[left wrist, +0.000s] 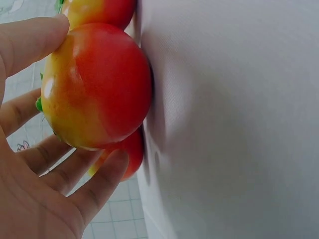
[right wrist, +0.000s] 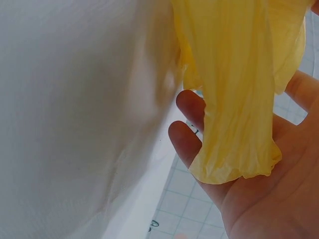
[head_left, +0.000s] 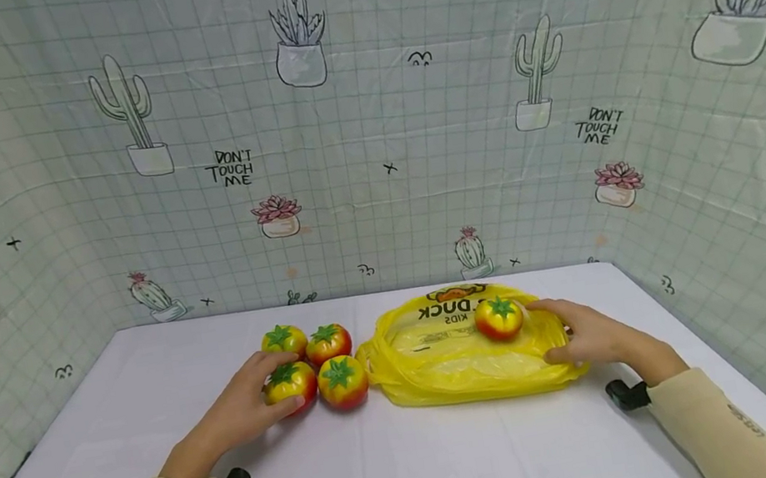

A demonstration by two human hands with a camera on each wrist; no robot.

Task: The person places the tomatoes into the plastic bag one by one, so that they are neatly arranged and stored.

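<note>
Tomato [head_left: 291,383] glossy red/yel, L grip [head_left: 251,395] cups it, R grip [head_left: 591,333] loose @ bag [head_left: 446,387].

Room before bag [head_left: 445,385]; tomatoes [head_left: 343,385] crowd its left

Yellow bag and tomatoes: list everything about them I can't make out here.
Yellow bag: its fine print is too small to read in the head view; the top edge cuts it off in the right wrist view.
Upper tomato, left wrist view: cut off by the top edge.
Left hand, left wrist view: some fingertips hidden behind the nearest tomato.
</note>
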